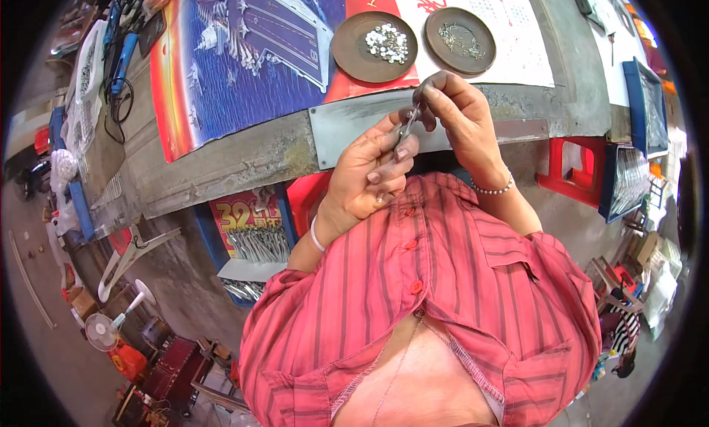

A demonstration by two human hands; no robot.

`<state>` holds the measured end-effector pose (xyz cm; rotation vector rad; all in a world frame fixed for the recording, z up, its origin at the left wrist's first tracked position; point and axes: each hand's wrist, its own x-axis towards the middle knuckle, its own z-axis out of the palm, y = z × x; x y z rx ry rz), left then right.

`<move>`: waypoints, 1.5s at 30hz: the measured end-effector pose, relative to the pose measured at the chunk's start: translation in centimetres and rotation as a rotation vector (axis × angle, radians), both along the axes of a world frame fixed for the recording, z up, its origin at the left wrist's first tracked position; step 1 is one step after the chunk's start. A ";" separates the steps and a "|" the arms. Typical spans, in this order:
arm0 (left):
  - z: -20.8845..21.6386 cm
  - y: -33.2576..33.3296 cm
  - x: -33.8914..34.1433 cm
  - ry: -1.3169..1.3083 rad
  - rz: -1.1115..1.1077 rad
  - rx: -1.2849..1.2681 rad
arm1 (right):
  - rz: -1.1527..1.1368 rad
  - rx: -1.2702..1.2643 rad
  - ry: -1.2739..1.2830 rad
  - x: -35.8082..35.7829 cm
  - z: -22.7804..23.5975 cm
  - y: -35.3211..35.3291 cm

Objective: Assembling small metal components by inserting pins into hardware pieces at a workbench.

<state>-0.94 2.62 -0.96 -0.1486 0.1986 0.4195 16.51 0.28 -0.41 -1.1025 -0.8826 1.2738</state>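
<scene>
In front of my chest, at the table's near edge, my left hand (373, 165) is closed around a slim silvery metal piece (404, 132). The fingers of my right hand (459, 117) pinch together at the upper end of that piece. Its exact kind is too small and too covered to make out. Just beyond the hands lies a round brown dish (351, 62) holding a heap of small white and silvery bits (386, 43). To its right a second brown dish (484, 64) holds thin, pin-like metal pieces (461, 42).
A printed poster (251, 95) covers much of the worktable (236, 172). Blue-handled tools (124, 62) and a cable lie at the left. Below the edge sits a bin of metal pieces (258, 244). On the right are a red stool (572, 172) and another blue bin (628, 180).
</scene>
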 end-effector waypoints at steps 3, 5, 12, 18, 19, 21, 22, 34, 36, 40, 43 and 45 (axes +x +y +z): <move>0.0 0.0 0.0 0.017 0.048 0.054 | -0.024 0.005 -0.079 -0.3 0.0 -0.2; 0.2 -0.2 0.2 0.106 0.117 0.176 | -0.052 0.011 -0.113 -0.6 -0.1 -0.5; 0.3 -2.1 1.8 0.642 0.474 0.900 | -0.169 0.398 -0.619 -1.8 -0.5 -0.3; 0.2 -2.7 2.9 0.742 0.589 0.994 | -0.236 0.401 -0.771 -2.6 -0.4 -0.1; -0.2 -3.0 2.7 0.744 0.595 0.997 | -0.203 0.270 -0.657 -2.9 0.1 -0.4; -0.6 -3.3 2.2 0.722 0.598 1.067 | -0.110 0.046 -0.362 -2.3 1.1 0.0; -0.2 -3.1 2.5 0.720 0.600 1.062 | -0.095 0.064 -0.303 -2.1 1.3 0.1; -0.4 -2.7 3.1 0.819 0.645 1.008 | -0.240 0.343 -0.759 -3.3 -0.4 0.3; -0.2 -2.5 2.8 0.824 0.587 1.004 | -0.118 0.054 -0.328 -3.0 0.2 0.2; 0.6 -1.9 2.7 0.685 0.612 0.943 | -0.055 0.004 -0.127 -1.7 0.7 -0.2; 0.1 -1.6 2.4 0.765 0.604 0.958 | -0.098 0.226 -0.482 -2.0 -0.3 -0.3; 0.2 -1.8 2.2 0.729 0.609 0.954 | -0.144 0.344 -0.591 -2.7 -0.6 -0.3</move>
